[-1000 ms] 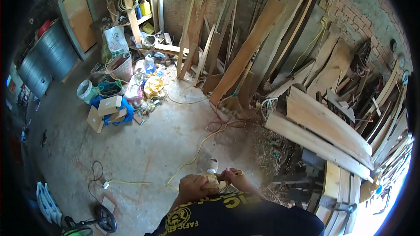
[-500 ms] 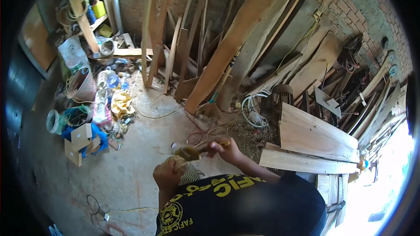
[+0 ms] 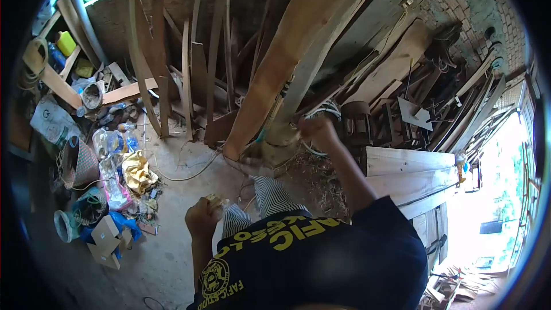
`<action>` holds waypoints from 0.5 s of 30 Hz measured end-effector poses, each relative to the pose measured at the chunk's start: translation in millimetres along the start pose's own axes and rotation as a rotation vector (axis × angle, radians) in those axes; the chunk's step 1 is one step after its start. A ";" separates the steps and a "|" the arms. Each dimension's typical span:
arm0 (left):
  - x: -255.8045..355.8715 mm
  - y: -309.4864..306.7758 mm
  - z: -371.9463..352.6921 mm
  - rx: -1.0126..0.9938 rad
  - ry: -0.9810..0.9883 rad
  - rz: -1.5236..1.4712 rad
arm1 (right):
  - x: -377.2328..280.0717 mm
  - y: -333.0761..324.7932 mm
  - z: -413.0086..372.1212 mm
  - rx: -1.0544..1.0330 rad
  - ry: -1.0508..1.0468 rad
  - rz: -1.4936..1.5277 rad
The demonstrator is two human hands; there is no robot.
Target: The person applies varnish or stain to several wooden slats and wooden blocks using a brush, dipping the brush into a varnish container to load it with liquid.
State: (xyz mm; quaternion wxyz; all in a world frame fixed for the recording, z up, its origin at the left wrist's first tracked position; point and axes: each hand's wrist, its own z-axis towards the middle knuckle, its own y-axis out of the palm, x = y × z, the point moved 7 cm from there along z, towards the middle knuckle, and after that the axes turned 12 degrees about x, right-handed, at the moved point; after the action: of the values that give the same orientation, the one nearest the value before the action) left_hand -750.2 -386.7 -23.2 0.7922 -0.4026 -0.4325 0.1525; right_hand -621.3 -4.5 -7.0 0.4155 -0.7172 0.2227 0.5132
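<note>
My left hand (image 3: 199, 218) is low at the front, fingers closed around a small pale yellowish piece (image 3: 217, 202) whose kind I cannot make out. My right hand (image 3: 319, 133) is raised farther forward, its fingers curled shut. What it grips is smeared by motion and cannot be named. Just behind it lies a coil of white cable (image 3: 329, 107), partly hidden by the hand. A round tan block (image 3: 279, 135) stands on the floor left of the right hand. Striped cloth (image 3: 274, 196) covers my legs between the two hands.
Tall boards (image 3: 290, 51) lean on the wall ahead. A motor (image 3: 357, 116) and pale planks (image 3: 410, 163) are at the right. On the left are a woven basket (image 3: 86, 163), a crumpled yellow bag (image 3: 138, 172) and cardboard pieces (image 3: 105, 235). A cable (image 3: 186, 179) crosses the floor.
My hands were close together over an elongated brownish thing; now they are apart. The right hand has gone forward and up, the left slightly left. The view has shifted right.
</note>
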 end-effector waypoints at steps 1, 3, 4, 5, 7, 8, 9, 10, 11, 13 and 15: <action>-2.6 4.3 2.9 -0.013 -0.006 0.002 | -6.6 -19.5 37.2 0.066 -0.048 -0.073; -13.2 10.9 8.6 -0.018 -0.087 0.066 | -43.1 -60.3 110.0 0.176 -0.198 -0.200; -11.7 12.1 9.3 -0.017 -0.100 0.072 | -67.7 -81.1 150.2 0.280 -0.410 -0.311; -14.2 13.2 9.9 -0.009 -0.211 0.067 | -126.8 -94.9 163.7 0.368 -0.525 -0.612; -15.6 18.7 6.8 0.016 -0.327 0.076 | -198.6 -125.2 225.1 0.488 -0.697 -0.699; -17.4 21.5 -1.4 0.032 -0.396 0.135 | -227.9 -138.6 247.6 0.514 -0.889 -0.495; -19.9 24.0 -9.3 0.045 -0.466 0.194 | -254.0 -145.3 263.2 0.573 -1.060 -0.385; -20.6 28.2 -15.8 0.051 -0.474 0.203 | -263.6 -145.2 287.0 0.565 -1.061 -0.374; -27.1 33.6 -26.1 0.025 -0.557 0.243 | -271.3 -139.8 304.9 0.624 -1.124 -0.568; -17.3 37.0 -26.9 -0.023 -0.711 0.291 | -244.2 -109.6 335.7 0.556 -0.857 -0.982; -0.1 41.9 -17.6 -0.031 -0.754 0.277 | -113.0 -59.7 374.5 0.576 -1.284 -1.120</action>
State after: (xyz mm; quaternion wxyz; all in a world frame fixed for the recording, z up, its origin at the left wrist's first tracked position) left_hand -731.5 -369.3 -60.8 0.5437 -0.3848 -0.6370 0.3882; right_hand -825.4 325.3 71.1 0.8130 -0.1636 -0.3147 0.4618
